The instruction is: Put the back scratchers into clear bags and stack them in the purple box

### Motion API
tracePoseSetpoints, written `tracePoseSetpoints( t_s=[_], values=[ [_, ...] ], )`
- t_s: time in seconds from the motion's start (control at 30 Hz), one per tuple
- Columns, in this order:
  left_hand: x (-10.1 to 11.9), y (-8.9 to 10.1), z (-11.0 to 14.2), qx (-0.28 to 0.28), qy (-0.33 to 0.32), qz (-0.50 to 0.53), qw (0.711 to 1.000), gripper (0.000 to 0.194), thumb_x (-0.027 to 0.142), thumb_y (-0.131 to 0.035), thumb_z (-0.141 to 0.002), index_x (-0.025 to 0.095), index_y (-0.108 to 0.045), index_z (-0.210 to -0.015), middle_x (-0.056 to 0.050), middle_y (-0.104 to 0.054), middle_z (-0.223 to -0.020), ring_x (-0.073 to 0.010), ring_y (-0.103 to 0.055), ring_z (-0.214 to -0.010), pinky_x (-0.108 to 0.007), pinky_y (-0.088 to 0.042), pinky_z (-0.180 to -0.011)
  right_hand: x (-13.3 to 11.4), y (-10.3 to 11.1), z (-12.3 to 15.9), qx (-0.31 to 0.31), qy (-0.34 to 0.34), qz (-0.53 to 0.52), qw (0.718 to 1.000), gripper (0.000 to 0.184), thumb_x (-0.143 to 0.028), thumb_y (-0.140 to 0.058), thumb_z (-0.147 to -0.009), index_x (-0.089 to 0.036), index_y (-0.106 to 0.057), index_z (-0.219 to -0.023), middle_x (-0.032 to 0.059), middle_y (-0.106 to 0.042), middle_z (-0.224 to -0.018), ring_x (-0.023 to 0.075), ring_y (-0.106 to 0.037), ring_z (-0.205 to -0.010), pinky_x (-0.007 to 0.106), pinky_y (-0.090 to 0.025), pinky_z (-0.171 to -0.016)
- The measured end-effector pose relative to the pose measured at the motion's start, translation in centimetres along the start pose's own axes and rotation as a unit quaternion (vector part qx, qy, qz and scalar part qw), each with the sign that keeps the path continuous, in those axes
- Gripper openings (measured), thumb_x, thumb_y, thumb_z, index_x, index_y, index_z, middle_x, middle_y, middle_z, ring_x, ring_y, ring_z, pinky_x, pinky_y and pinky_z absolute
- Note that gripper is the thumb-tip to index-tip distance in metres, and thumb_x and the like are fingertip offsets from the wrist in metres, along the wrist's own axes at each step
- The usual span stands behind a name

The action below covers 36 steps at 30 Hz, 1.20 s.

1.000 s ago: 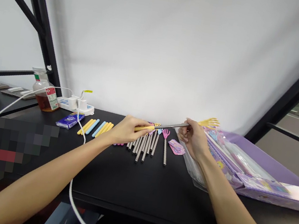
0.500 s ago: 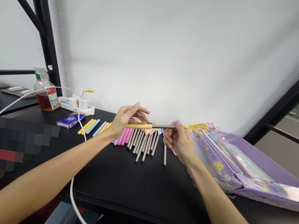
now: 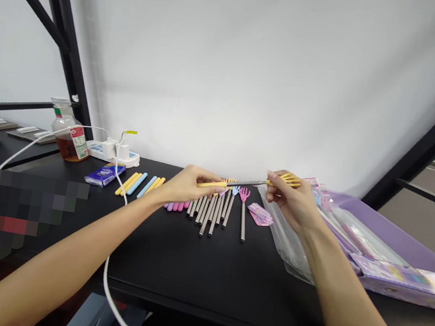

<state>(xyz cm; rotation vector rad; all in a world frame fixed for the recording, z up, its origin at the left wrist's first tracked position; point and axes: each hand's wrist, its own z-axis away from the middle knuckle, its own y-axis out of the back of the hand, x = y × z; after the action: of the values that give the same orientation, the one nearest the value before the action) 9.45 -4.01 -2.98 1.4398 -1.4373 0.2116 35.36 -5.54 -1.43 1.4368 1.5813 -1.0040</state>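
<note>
My left hand grips the yellow handle of a telescoping back scratcher, and my right hand pinches its metal shaft just below the yellow claw. Both hands hold it level above the black table. Under my left hand lies a row of steel shafts, partly hidden by that hand. Beside them lies a pink-clawed back scratcher. Pink handles show at my left wrist. A pink printed card lies just below my right hand.
Yellow and blue handles and a blue packet lie left of my hands. Behind them stand a power strip and a bottle of brown liquid. A white cable crosses the table. A transparent bag and purple-edged packaging lie right.
My right hand has moved right along the shaft and my left hand has closed down over the handle. The scratcher now sits a little higher, and the camera view has shifted slightly.
</note>
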Motion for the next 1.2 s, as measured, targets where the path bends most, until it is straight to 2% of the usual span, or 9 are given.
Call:
tracePoseSetpoints(
  t_s=[0.07, 0.13, 0.2, 0.27, 0.4, 0.7, 0.83, 1.2],
  values=[
    [-0.3, 0.9, 0.0, -0.005, -0.029, -0.079, 0.996, 0.042, 0.053, -0.058, -0.090, 0.019, -0.077, -0.106, -0.005, -0.073, -0.084, -0.0135, -0.060, -0.067, -0.025, -0.046, -0.062, -0.3, 1.3, 0.1, -0.035, -0.002, 0.065, 0.997, 0.036, -0.043, -0.087, -0.067, -0.016, -0.069, -0.082, 0.0019, -0.065, -0.065, 0.0117, -0.057, -0.052, 0.025, -0.048, -0.050],
    [-0.6, 1.7, 0.0, -0.022, -0.066, -0.169, 0.983, 0.040, 0.051, -0.053, -0.094, 0.021, -0.077, -0.104, -0.003, -0.070, -0.076, -0.0118, -0.056, -0.062, -0.024, -0.041, -0.062, -0.4, 2.0, 0.2, -0.101, -0.020, 0.153, 0.983, 0.037, -0.046, -0.083, -0.071, -0.013, -0.072, -0.085, 0.0063, -0.068, -0.068, 0.0135, -0.060, -0.055, 0.026, -0.049, -0.052],
    [-0.9, 2.2, 0.0, -0.037, -0.103, -0.246, 0.963, 0.040, 0.050, -0.048, -0.097, 0.022, -0.077, -0.102, -0.002, -0.067, -0.070, -0.0115, -0.052, -0.059, -0.025, -0.038, -0.060, -0.2, 2.2, 0.4, -0.154, -0.023, 0.209, 0.965, 0.036, -0.048, -0.078, -0.076, -0.012, -0.074, -0.081, 0.0056, -0.066, -0.063, 0.0132, -0.058, -0.054, 0.026, -0.046, -0.051],
    [-1.1, 2.2, 0.0, -0.034, -0.129, -0.296, 0.946, 0.041, 0.049, -0.045, -0.099, 0.023, -0.076, -0.100, -0.002, -0.065, -0.069, -0.0127, -0.053, -0.059, -0.025, -0.036, -0.060, 0.1, 2.1, 0.4, -0.178, -0.010, 0.230, 0.957, 0.036, -0.049, -0.074, -0.079, -0.013, -0.075, -0.079, 0.0033, -0.063, -0.058, 0.0118, -0.054, -0.052, 0.025, -0.042, -0.048],
    [-1.5, 1.9, 0.1, -0.020, -0.161, -0.334, 0.928, 0.041, 0.046, -0.041, -0.101, 0.022, -0.074, -0.095, -0.003, -0.064, -0.069, -0.0142, -0.054, -0.060, -0.026, -0.035, -0.059, 0.9, 1.6, 0.2, -0.170, 0.014, 0.218, 0.961, 0.035, -0.047, -0.074, -0.080, -0.013, -0.077, -0.085, 0.0033, -0.064, -0.062, 0.0115, -0.052, -0.053, 0.025, -0.041, -0.049],
    [-0.9, 1.3, 0.3, -0.021, -0.185, -0.356, 0.916, 0.042, 0.040, -0.038, -0.103, 0.019, -0.067, -0.081, -0.002, -0.060, -0.065, -0.0138, -0.051, -0.057, -0.028, -0.033, -0.057, 1.7, 0.5, 0.4, -0.160, 0.040, 0.213, 0.963, 0.033, -0.047, -0.071, -0.081, -0.015, -0.077, -0.084, 0.0029, -0.063, -0.062, 0.0117, -0.050, -0.050, 0.026, -0.040, -0.047],
    [-0.7, 0.8, 0.3, -0.024, -0.186, -0.367, 0.911, 0.042, 0.037, -0.037, -0.103, 0.018, -0.062, -0.075, -0.001, -0.058, -0.063, -0.0130, -0.049, -0.055, -0.028, -0.031, -0.056, 2.0, 0.1, 0.5, -0.177, 0.027, 0.210, 0.961, 0.033, -0.048, -0.069, -0.084, -0.015, -0.076, -0.086, 0.0028, -0.062, -0.063, 0.0114, -0.049, -0.049, 0.025, -0.040, -0.044],
    [-1.3, 0.0, 0.4, -0.006, -0.219, -0.417, 0.882, 0.038, 0.034, -0.040, -0.103, 0.017, -0.062, -0.078, -0.001, -0.060, -0.066, -0.0117, -0.049, -0.054, -0.028, -0.029, -0.054, 2.2, -0.5, 0.8, -0.213, -0.011, 0.195, 0.957, 0.037, -0.050, -0.066, -0.086, -0.014, -0.071, -0.088, 0.0007, -0.058, -0.063, 0.0091, -0.049, -0.045, 0.023, -0.038, -0.039]
  ],
)
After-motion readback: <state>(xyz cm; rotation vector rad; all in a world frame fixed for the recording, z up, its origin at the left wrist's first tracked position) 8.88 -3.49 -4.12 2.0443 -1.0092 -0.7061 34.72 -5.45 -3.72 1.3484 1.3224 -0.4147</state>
